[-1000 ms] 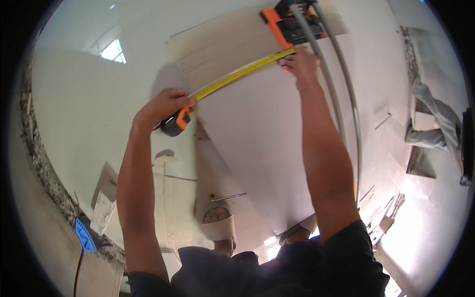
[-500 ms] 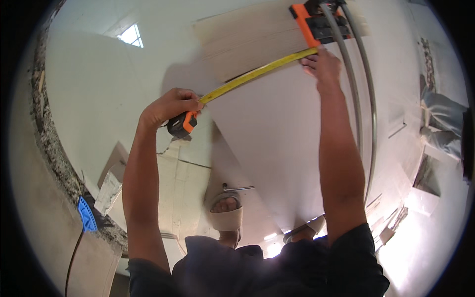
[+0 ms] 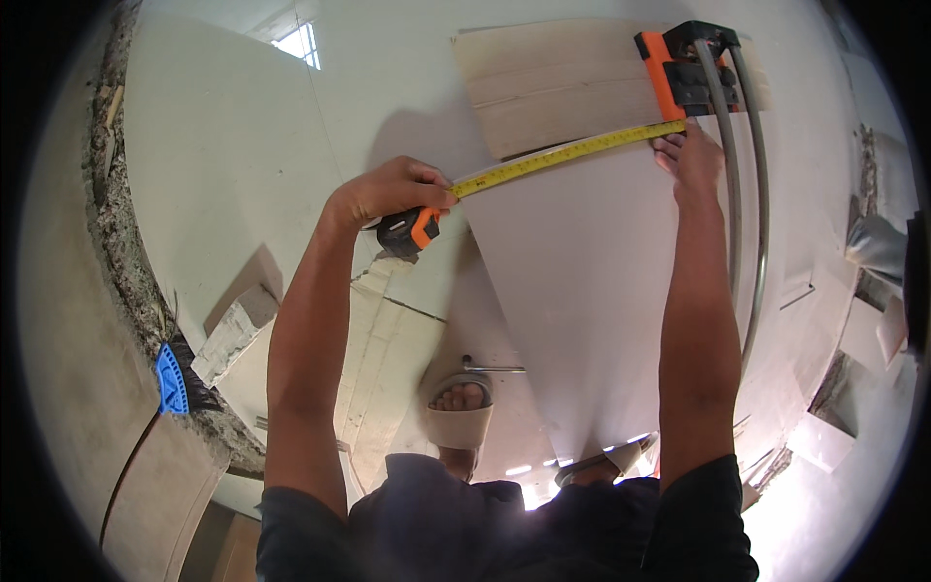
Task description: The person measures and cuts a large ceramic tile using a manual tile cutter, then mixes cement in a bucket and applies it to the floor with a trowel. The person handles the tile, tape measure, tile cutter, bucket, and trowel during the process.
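Observation:
My left hand [image 3: 393, 192] is closed on a tape measure, its thumb and fingers at the near end of the drawn-out yellow blade [image 3: 572, 152]. The black and orange tape case [image 3: 407, 231] hangs just under that hand. Stretched across the far edge of a large pale tile [image 3: 582, 252], the blade reaches my right hand [image 3: 694, 160], whose fingers pinch its end. Right beside those fingertips is the orange and black end piece [image 3: 679, 73] of what looks like a tile cutter. Its two metal rails [image 3: 734, 175] run back toward me along the tile's right side.
Beyond the tile lies a flat cardboard-coloured sheet [image 3: 553, 82]. My sandalled foot [image 3: 459, 407] stands near an L-shaped metal rod [image 3: 495, 368]. A broken tile piece [image 3: 233, 335] and a blue fan-shaped plastic head [image 3: 172, 380] on a stick lie left. Someone's grey-clothed leg [image 3: 878, 247] shows far right.
The whole view has shifted, so both hands, tape and cutter appear farther right. The grip on both ends of the blade is the same, and the blade stays stretched along the tile's edge.

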The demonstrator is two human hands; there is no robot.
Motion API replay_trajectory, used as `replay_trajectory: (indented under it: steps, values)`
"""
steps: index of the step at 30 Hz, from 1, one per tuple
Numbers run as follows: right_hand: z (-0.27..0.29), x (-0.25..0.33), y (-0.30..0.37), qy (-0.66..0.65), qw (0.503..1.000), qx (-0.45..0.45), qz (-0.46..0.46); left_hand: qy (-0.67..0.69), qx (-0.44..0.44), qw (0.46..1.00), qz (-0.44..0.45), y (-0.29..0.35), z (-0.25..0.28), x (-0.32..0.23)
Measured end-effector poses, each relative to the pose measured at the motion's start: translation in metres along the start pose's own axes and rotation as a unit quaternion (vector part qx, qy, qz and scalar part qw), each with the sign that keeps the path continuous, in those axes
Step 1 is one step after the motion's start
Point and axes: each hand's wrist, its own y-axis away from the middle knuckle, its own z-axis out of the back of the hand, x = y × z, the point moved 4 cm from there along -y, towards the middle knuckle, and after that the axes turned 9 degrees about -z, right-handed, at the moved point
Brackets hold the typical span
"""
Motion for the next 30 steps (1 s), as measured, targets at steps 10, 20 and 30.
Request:
replay_trajectory:
  steps: [10,20,30]
  values:
    - [-0.002,0.003,0.002,0.018,1.000,-0.018,0.010,0.020,-0.006,1.000,-0.006,-0.001,-0.001,0.003]
    - [-0.001,0.008,-0.010,0.035,0.999,-0.027,-0.019,0.012,-0.015,1.000,-0.010,-0.002,0.001,0.002]
    - [-0.001,0.009,-0.008,0.044,0.999,-0.030,-0.010,0.006,-0.022,1.000,0.001,-0.003,0.001,0.005]
